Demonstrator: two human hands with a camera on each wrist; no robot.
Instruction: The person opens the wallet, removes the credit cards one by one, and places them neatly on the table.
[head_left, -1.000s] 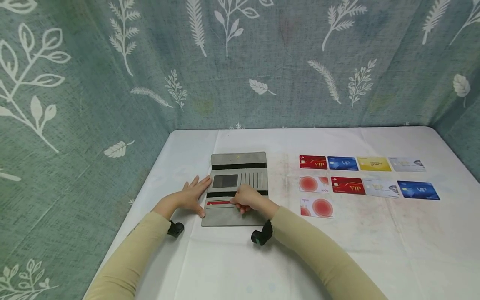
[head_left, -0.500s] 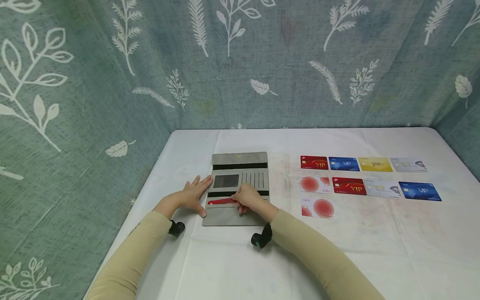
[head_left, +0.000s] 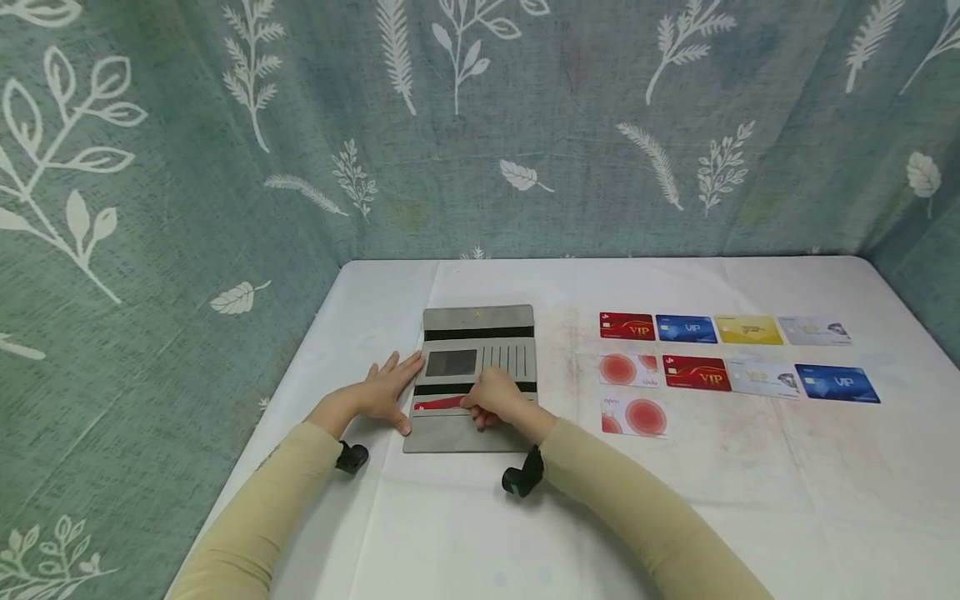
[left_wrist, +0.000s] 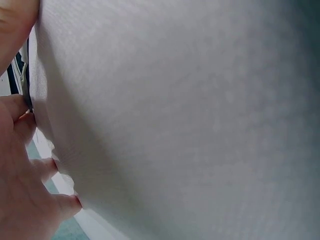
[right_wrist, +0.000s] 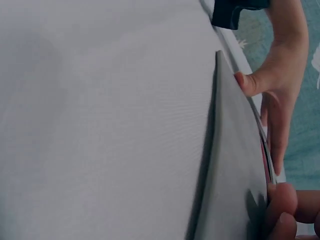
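A grey open wallet (head_left: 450, 435) with card slots, a dark window and black bands lies flat on the white table. A strip of a red card (head_left: 437, 403) shows above a slot in its lower half; the rest of the card is inside. My right hand (head_left: 498, 400) has curled fingers and pinches the card at its right end. Spread fingers and thumb of my left hand (head_left: 378, 392) rest along the wallet's left edge. In the right wrist view the wallet (right_wrist: 232, 150) is seen from the side, with my right fingertips (right_wrist: 282, 200) at the slot.
To the right lie several cards in rows: red VIP cards (head_left: 627, 326), blue ones (head_left: 837, 383), a yellow one (head_left: 748, 329), silver ones (head_left: 814, 330) and white ones with pink circles (head_left: 633, 416). Patterned green cloth (head_left: 465, 192) hangs behind the table.
Over the last second, more of the red card came into view above the slot beside my right fingers. My left hand stayed in place on the wallet's edge.
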